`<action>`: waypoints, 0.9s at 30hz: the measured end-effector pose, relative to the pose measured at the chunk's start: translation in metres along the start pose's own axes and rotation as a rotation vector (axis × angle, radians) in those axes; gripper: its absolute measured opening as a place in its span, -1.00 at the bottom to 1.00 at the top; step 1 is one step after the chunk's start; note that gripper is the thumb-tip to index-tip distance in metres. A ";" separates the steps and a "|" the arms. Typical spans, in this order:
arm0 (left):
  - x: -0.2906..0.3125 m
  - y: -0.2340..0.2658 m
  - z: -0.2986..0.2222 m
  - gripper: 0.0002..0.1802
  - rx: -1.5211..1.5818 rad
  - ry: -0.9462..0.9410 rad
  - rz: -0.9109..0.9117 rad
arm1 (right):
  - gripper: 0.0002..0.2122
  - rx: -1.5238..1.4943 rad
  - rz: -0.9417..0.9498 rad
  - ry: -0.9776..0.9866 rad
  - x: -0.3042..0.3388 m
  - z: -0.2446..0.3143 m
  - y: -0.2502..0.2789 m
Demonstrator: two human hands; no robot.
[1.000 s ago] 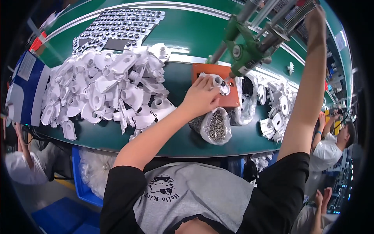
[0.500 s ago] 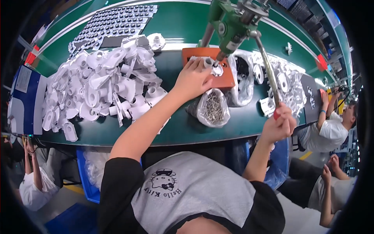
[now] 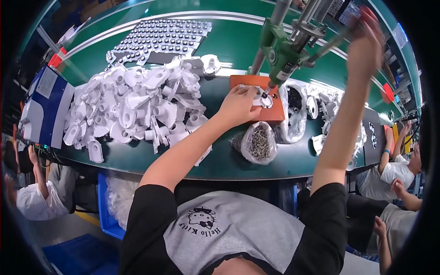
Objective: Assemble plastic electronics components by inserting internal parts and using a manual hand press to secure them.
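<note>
My left hand (image 3: 239, 106) is closed on a white plastic part (image 3: 263, 101), pressing it onto the orange fixture block (image 3: 271, 113). The tip of a green hand press (image 3: 285, 57) points down at that part from just above. My right hand (image 3: 365, 48), smeared by motion, is raised at the far right with its fingers round the end of the press lever (image 3: 327, 46). Close in front of the fixture stands a clear bag of small metal screws or pins (image 3: 259, 143). A bag with black pieces (image 3: 293, 107) sits right of the block.
A big heap of white plastic parts (image 3: 133, 103) covers the left of the green table (image 3: 215, 170); more white parts (image 3: 323, 110) lie right. Rows of black-topped pieces (image 3: 169, 34) lie behind. A blue-and-white machine (image 3: 48, 107) stands far left. Co-workers sit on both sides.
My right hand has swung the lever from low near the table's front edge up and away to the far right. My left hand stays on the white part at the fixture.
</note>
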State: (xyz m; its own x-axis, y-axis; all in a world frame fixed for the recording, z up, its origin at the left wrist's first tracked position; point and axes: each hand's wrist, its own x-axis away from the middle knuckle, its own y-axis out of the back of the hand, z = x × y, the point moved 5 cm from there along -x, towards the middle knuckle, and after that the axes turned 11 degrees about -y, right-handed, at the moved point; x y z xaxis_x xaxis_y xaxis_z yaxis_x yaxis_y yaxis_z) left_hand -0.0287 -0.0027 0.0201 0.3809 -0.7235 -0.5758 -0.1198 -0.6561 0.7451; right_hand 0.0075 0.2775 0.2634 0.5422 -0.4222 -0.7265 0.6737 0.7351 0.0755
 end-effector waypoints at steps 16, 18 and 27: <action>-0.069 0.035 0.015 -0.43 -0.087 0.094 0.497 | -0.82 0.048 0.025 -0.739 0.210 -0.109 0.029; -0.074 0.046 0.032 -0.43 -0.146 0.186 0.556 | -0.83 0.018 0.044 -0.614 0.262 -0.092 0.032; -0.115 0.011 0.183 -0.74 0.091 0.436 -0.043 | -0.90 0.198 0.025 -0.757 0.399 -0.052 0.026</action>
State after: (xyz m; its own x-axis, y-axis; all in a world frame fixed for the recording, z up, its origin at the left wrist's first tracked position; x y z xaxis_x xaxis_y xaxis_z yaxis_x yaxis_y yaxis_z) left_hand -0.2413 0.0338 0.0329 0.7358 -0.5498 -0.3954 -0.1681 -0.7139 0.6798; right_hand 0.2149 0.1556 -0.0598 0.7051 -0.7061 -0.0650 0.6954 0.6707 0.2578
